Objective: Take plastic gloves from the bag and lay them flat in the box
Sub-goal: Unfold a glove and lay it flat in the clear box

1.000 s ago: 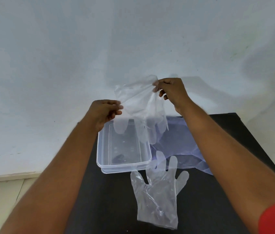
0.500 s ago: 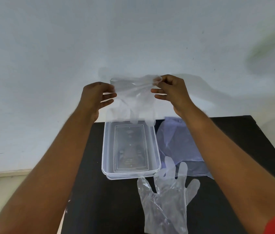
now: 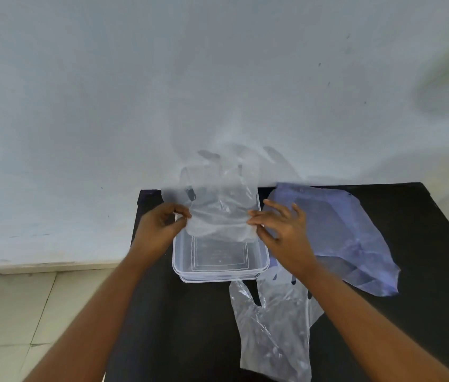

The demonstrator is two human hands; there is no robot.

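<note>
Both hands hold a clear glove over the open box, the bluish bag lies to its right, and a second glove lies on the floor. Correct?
Not quite. In the head view the second glove lies on the black table, just in front of the box, not on the floor. The rest holds.

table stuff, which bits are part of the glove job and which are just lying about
Part of the job:
held glove, in left hand and right hand
clear box
purple bag
second glove on the table

Lying about:
nothing else on the black table
</note>
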